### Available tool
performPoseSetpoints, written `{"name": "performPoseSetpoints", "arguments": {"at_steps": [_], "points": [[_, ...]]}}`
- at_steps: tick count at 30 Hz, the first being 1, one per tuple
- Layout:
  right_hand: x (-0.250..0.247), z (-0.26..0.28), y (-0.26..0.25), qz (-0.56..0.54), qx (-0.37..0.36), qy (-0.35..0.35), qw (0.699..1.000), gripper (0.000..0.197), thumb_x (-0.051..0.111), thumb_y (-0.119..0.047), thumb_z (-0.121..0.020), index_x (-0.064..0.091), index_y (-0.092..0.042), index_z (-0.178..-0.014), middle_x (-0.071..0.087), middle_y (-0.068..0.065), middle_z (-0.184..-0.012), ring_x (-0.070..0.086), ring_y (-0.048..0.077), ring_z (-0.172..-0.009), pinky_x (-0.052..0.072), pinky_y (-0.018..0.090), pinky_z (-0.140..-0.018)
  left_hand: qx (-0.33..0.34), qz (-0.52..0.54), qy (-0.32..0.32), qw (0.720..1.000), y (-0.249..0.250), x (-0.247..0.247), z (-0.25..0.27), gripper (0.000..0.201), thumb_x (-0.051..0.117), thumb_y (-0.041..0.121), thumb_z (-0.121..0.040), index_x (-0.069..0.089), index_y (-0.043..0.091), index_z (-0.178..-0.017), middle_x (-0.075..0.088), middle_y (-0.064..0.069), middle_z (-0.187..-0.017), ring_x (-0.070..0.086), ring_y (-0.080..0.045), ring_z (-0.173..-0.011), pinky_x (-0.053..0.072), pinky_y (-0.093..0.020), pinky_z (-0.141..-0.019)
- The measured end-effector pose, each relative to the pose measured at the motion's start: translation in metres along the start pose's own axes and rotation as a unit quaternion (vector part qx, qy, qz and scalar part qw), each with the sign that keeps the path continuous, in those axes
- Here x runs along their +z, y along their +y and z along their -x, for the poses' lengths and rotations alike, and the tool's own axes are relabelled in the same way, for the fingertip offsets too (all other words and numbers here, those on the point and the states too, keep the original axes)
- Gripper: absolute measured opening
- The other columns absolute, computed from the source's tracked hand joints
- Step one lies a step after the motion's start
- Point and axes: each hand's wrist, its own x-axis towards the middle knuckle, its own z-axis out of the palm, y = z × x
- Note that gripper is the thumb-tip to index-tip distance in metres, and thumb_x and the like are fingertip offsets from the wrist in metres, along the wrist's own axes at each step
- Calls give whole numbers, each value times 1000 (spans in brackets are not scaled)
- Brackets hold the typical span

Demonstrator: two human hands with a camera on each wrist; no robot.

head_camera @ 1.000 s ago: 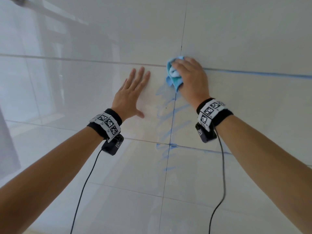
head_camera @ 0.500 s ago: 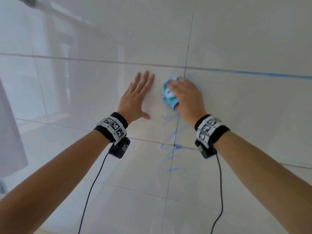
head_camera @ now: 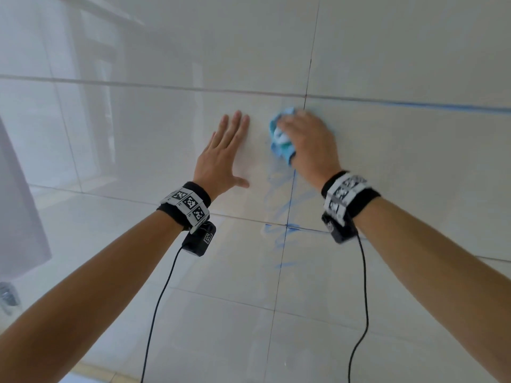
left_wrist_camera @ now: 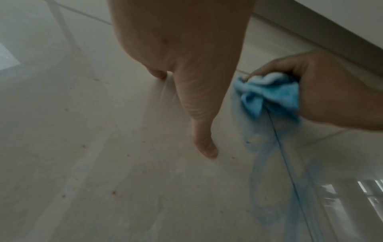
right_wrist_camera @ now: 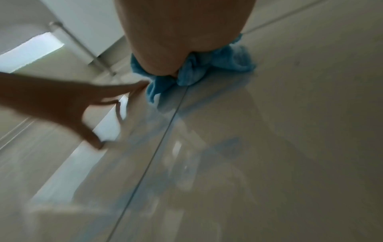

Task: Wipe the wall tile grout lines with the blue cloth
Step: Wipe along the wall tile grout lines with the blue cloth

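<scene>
1. Since the earlier frames the right hand (head_camera: 309, 143) has slid down the vertical grout line (head_camera: 289, 205) from the crossing of the joints and now sits just below that crossing again, so the stroke runs up and down; the left hand (head_camera: 221, 156) has stayed flat beside it.
2. Progress, as a judgement: the stretch of vertical joint just under the cloth looks paler. Below it blue streaks (head_camera: 279, 189) still smear the tile on both sides of the line, down past the next horizontal joint.
3. The horizontal grout line (head_camera: 442, 106) running off to the right still carries a clear blue mark, so that run looks untouched. The job seems less than half done.
4. The right hand's fingers are curled over the bunched blue cloth (head_camera: 280, 142), gripping it and pressing it to the wall tile (head_camera: 414, 167) right on the vertical joint; folds of cloth stick out on the hand's left side.
5. The left hand holds nothing: fingers straight and close together, thumb spread, palm braced on the tile just left of the cloth.
</scene>
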Motion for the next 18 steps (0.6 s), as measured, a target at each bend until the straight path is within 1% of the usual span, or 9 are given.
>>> {"name": "performPoseSetpoints", "arguments": {"at_steps": [1,3,5,8,10,13,14,16,18], "points": [[10,19,-7,-15,-34,-15,999,25,71,-12,-89,72,-9,-115,71,8,-116,64,30,-109,48,39,-99,1,-2,2,1000,0,1,1,161,99,50,-50,-10,28,-167,-13,10,-175,-11,-18,-161,33,-49,-125],[23,48,-14,4,-134,-58,989,30,69,-6,-86,73,-6,-115,73,10,-118,66,31,-110,44,37,-103,4,-4,-2,1000,0,2,1,161,98,51,-51,-11,28,-167,-14,10,-174,-12,-18,-161,34,-48,-124],[18,43,-13,20,-160,-92,983,29,70,-10,-86,74,-6,-115,73,10,-118,67,31,-109,46,37,-102,3,-6,0,1000,-1,2,3,161,98,52,-51,-12,28,-166,-15,10,-174,-12,-18,-161,34,-47,-125],[-3,-8,6,4,-58,1,998,23,66,-26,-93,72,-10,-108,72,10,-110,66,33,-103,50,40,-95,1,-5,0,1000,0,3,3,161,97,53,-51,-12,28,-166,-15,11,-174,-12,-18,-161,31,-44,-126],[-19,-40,19,11,18,39,999,29,65,-29,-92,71,-10,-114,72,8,-116,63,32,-111,51,40,-97,1,-6,4,1000,1,4,2,161,97,53,-51,-12,27,-166,-15,10,-174,-12,-18,-161,28,-40,-126],[-10,-41,12,12,47,53,997,36,73,-26,-89,70,-9,-120,71,7,-122,60,29,-115,48,38,-101,-2,-10,6,1000,1,5,3,161,98,52,-51,-11,26,-167,-14,9,-174,-12,-18,-161,28,-37,-126],[-1,-30,4,5,24,37,999,33,74,-22,-88,70,-10,-118,71,8,-119,61,30,-113,48,38,-100,-3,-10,9,1000,1,6,3,161,98,52,-51,-11,26,-167,-14,9,-175,-11,-18,-161,28,-37,-126],[15,-1,-11,8,-78,-29,996,31,71,-14,-87,71,-8,-117,71,9,-118,63,31,-112,48,39,-101,0,-9,9,1000,1,6,3,161,98,52,-50,-10,26,-167,-14,9,-175,-11,-18,-161,27,-34,-124],[14,11,-10,34,-139,-85,986,34,66,-14,-87,71,-6,-119,71,9,-121,64,31,-115,48,39,-104,-1,-11,6,1000,1,6,3,161,97,53,-51,-11,27,-167,-15,9,-174,-12,-18,-161,27,-33,-123]]}}
